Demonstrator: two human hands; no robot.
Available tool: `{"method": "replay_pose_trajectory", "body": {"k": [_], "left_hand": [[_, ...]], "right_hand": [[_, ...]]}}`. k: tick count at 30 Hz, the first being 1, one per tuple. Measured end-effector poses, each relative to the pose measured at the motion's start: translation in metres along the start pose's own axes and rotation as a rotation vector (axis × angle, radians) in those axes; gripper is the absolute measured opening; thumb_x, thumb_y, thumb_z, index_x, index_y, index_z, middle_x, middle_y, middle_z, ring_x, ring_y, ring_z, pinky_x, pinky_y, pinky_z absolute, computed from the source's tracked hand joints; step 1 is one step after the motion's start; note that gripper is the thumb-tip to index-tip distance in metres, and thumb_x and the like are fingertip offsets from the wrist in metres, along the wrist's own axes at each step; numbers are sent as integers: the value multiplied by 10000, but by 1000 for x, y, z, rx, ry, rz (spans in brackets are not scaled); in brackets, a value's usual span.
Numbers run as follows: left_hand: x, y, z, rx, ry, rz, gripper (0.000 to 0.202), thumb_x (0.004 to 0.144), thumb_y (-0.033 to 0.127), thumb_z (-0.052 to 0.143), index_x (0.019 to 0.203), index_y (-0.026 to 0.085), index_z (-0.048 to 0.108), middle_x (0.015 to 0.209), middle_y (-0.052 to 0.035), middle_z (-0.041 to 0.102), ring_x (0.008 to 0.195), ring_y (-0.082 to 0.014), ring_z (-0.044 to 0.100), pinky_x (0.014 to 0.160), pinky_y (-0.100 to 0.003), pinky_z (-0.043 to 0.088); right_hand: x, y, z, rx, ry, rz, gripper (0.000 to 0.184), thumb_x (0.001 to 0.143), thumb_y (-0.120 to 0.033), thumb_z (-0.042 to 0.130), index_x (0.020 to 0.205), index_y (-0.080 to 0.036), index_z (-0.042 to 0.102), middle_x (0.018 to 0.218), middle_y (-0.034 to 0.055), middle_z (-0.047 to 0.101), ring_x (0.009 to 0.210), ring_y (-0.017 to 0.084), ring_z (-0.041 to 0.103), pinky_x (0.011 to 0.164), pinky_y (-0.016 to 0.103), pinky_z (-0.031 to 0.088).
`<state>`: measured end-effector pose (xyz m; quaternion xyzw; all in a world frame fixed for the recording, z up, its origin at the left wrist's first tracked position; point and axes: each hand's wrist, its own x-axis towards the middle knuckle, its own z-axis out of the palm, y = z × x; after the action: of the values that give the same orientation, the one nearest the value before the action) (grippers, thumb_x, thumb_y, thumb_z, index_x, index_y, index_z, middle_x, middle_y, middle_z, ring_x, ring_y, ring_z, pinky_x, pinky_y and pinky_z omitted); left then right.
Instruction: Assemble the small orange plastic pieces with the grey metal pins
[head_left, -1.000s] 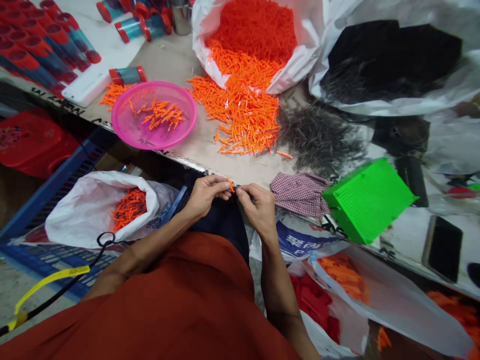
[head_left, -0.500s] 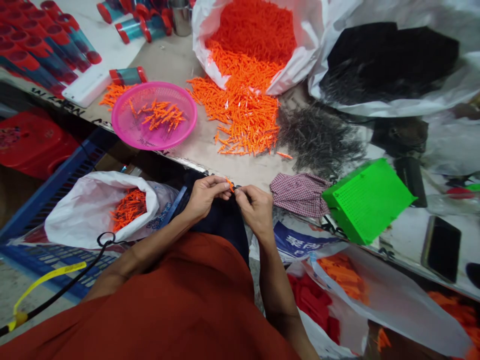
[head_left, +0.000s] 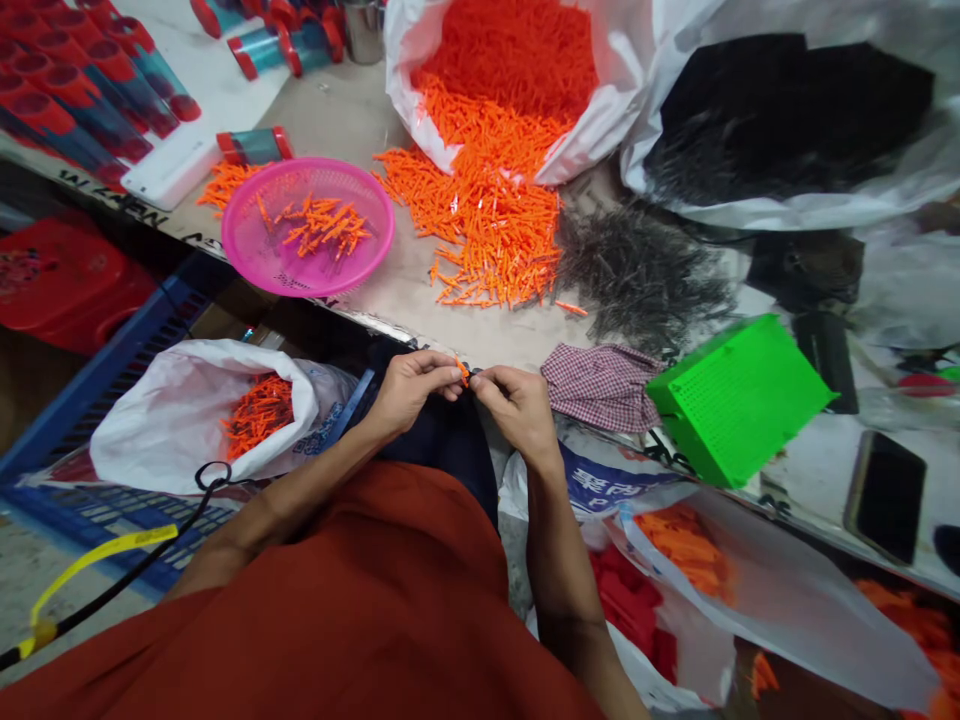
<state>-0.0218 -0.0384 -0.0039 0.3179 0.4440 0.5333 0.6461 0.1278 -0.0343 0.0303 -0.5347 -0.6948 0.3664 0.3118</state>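
Observation:
Close together at the table's front edge, my two hands meet over my lap. My left hand (head_left: 415, 388) pinches a small orange plastic piece (head_left: 463, 371) between thumb and fingers. My right hand (head_left: 517, 405) is closed at the fingertips on a small dark piece (head_left: 472, 375) that touches the orange one; its shape is mostly hidden. Beyond them lies a heap of orange plastic pieces (head_left: 499, 245), spilling from a white sack (head_left: 630, 90). To its right is a pile of thin black pieces (head_left: 645, 270). A pink basket (head_left: 244, 225) on the left holds several orange pieces with dark ends.
A checked cloth (head_left: 596, 385) and a green basket (head_left: 750, 400) lie right of my hands, with a phone (head_left: 886, 495) farther right. Below left, a white bag (head_left: 150, 420) of orange pieces rests on a blue crate (head_left: 90, 420). Red-capped tubes (head_left: 112, 65) stand back left.
My right wrist and forearm have swung slightly to the right, while the fingertips stay at the small pieces. My left hand has barely moved. The view has shifted a little.

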Motion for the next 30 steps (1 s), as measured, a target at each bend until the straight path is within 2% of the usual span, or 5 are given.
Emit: {"method": "replay_pose_trajectory", "body": {"k": [7, 19, 30], "left_hand": [[-2, 1, 3, 4, 34, 10, 175, 612, 259, 735, 687, 120, 660, 594, -14, 657, 519, -110, 608, 523, -223, 505], [-5, -1, 8, -18, 66, 28, 169, 635, 269, 721, 700, 128, 655, 621, -14, 662, 548, -107, 613, 552, -228, 511], [-6, -3, 8, -54, 67, 40, 138, 638, 243, 718, 695, 134, 654, 619, 2, 653, 563, -101, 613, 571, -220, 515]], "right_hand": [[-4, 0, 8, 74, 76, 72, 239, 792, -278, 525, 645, -140, 653, 548, -27, 550, 502, 79, 441, 505, 204, 336], [-17, -3, 26, 121, 276, 170, 250, 798, -316, 499, 663, -163, 644, 547, -34, 536, 517, 91, 435, 513, 211, 334], [-16, 7, 36, 320, 293, 272, 286, 782, -380, 521, 637, -152, 617, 507, -58, 458, 475, 71, 353, 480, 209, 295]]}}
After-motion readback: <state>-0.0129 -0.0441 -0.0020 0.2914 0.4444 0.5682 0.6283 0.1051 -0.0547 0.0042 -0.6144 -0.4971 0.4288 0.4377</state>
